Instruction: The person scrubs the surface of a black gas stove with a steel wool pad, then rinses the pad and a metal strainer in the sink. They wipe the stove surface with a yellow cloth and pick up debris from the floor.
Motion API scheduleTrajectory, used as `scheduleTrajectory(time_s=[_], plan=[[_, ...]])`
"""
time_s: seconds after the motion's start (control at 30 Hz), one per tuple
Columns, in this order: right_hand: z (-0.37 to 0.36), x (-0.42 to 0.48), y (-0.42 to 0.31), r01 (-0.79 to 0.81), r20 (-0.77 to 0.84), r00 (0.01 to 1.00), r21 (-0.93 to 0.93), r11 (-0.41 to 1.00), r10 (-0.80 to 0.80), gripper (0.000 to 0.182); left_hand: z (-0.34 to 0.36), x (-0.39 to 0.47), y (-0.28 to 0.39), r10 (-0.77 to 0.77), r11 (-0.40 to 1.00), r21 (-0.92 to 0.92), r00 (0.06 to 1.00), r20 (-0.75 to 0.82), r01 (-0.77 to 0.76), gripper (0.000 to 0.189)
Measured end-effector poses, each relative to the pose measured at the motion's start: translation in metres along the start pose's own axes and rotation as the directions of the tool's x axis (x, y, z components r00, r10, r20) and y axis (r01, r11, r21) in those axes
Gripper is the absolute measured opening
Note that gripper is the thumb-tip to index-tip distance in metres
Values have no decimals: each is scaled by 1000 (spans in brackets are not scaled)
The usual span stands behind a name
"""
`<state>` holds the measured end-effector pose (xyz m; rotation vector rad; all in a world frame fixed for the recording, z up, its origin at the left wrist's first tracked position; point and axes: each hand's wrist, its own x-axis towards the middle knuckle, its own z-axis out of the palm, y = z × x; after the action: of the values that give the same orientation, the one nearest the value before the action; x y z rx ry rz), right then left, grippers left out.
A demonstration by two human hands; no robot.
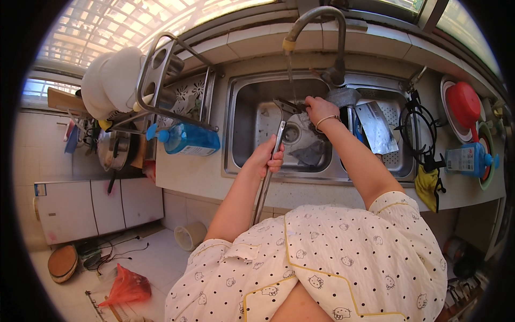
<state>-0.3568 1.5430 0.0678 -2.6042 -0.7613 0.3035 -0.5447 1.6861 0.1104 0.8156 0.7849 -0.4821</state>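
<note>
My left hand [268, 157] grips the metal handle [265, 189] of a long-handled tool, which slants from my waist up into the left sink basin [251, 108]. At its upper end a narrow crosswise head [286, 106] lies under the running faucet [316, 14]. My right hand [323, 110], with a bracelet at the wrist, curls its fingers on the right end of that head; the fingertips are partly hidden. Below, a wet dark grey cloth or sheet [307, 153] rests in the basin beside the drain [291, 133]. A grey cloth [343, 97] hangs over the divider.
A cleaver [376, 126] lies over the right basin. Blue pump bottles stand left [191, 139] and right [464, 159] of the sink. A metal rack [173, 108] rises at left; a black ring-shaped stand [418, 124] and red ladle [463, 105] are at right. A red bag [128, 285] lies on the floor.
</note>
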Motion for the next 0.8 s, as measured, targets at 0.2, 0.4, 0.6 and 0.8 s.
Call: scheduleTrajectory(time_s=[0.2,0.4,0.6,0.8], plan=[[-25,2,-38,146,-141,981,86,985,-133,14,16,7,9,4,999,32,1000,7,-5,44],[-5,-2,7,9,-2,1000,-42,999,-9,18,25,-2,14,22,1000,16,999,-23,-22,42],[-27,-8,-5,-20,-136,990,104,994,34,15,15,6,17,2,999,36,998,-61,0,44],[-10,-9,-28,123,-178,978,86,989,-106,17,21,10,13,0,999,40,1000,9,-1,43]])
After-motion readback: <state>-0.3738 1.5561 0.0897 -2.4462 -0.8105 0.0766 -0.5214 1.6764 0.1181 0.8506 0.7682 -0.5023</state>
